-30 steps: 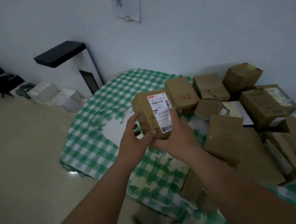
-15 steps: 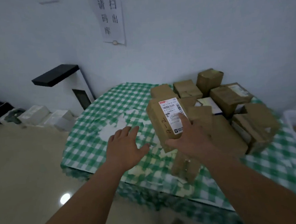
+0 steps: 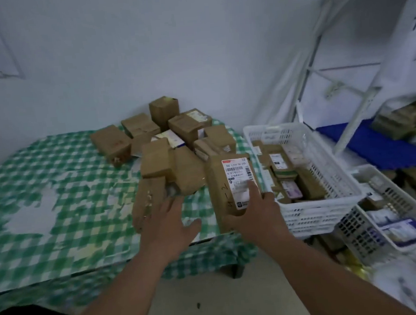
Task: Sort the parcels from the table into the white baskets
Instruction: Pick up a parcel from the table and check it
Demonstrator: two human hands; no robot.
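Observation:
My right hand grips a brown cardboard parcel with a white shipping label, held upright above the table's right edge, just left of a white basket. That basket holds several parcels. My left hand hovers open, fingers spread, over the green checked tablecloth near a flat brown parcel. A pile of several brown parcels lies at the back right of the table.
A second white basket with packets stands lower right, beside the first. White metal shelving with a blue shelf and more parcels rises at right. A paper notice hangs on the wall at far left. Bare floor lies below the table.
My view has swung right, bringing the baskets and shelving into sight. My right hand has carried the labelled parcel rightwards towards the first basket. My left hand let go of it earlier and stays open.

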